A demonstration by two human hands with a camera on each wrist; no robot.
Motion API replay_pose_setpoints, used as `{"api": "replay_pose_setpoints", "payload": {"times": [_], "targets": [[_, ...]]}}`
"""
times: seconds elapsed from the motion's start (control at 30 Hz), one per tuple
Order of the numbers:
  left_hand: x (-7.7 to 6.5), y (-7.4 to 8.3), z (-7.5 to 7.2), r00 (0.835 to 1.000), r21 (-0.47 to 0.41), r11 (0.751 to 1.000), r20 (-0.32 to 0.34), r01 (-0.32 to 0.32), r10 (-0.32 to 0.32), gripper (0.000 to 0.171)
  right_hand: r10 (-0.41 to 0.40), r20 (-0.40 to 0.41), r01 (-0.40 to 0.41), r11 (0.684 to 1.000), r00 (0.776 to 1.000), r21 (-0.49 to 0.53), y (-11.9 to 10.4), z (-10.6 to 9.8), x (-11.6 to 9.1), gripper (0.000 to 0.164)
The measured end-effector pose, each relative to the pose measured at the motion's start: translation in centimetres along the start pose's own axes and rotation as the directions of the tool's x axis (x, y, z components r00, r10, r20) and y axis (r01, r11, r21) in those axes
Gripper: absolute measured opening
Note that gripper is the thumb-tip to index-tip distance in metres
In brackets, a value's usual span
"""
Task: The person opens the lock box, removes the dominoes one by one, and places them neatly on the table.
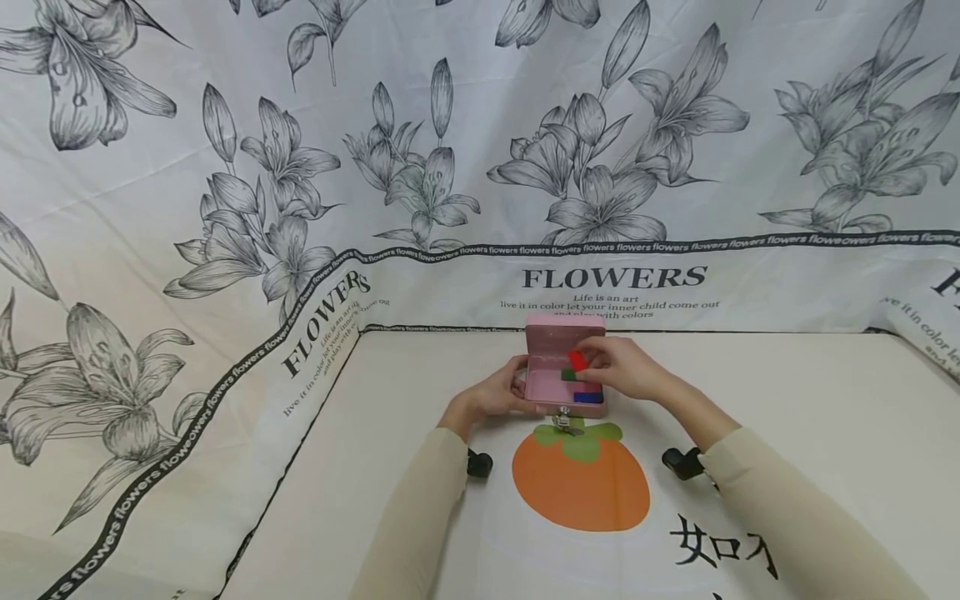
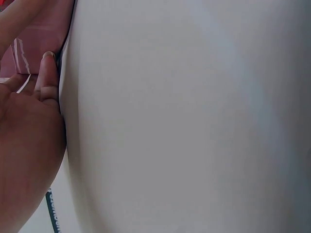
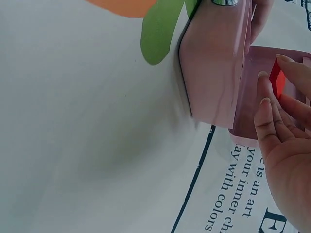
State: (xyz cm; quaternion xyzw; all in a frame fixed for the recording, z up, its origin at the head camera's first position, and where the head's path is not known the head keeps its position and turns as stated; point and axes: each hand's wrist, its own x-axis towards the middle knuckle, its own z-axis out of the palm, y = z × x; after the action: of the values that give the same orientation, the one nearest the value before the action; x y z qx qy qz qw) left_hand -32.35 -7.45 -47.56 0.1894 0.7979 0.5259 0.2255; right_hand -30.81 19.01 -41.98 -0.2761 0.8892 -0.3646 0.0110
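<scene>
A small pink box stands open on the cloth-covered table, its lid raised at the back. Inside lie a green block and a blue block. My right hand pinches a red block over the box's right side; the right wrist view shows the red block between my fingers beside the pink box wall. My left hand holds the box's left side. In the left wrist view the fingers press against the pink box.
A printed orange persimmon with green leaves lies on the cloth just in front of the box, with black characters to its right. A metal latch hangs at the box front. Flower-patterned cloth walls rise behind and at the left.
</scene>
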Motion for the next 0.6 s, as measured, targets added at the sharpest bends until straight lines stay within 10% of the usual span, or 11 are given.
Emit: {"api": "replay_pose_setpoints", "payload": {"times": [0.6], "targets": [[0.0,0.0,0.1,1.0,0.003,1.0,-0.012,0.005,-0.005,0.102,0.044,-0.008,-0.044,0.997,0.999,-0.059,1.1,-1.3,-1.8,0.04]]}}
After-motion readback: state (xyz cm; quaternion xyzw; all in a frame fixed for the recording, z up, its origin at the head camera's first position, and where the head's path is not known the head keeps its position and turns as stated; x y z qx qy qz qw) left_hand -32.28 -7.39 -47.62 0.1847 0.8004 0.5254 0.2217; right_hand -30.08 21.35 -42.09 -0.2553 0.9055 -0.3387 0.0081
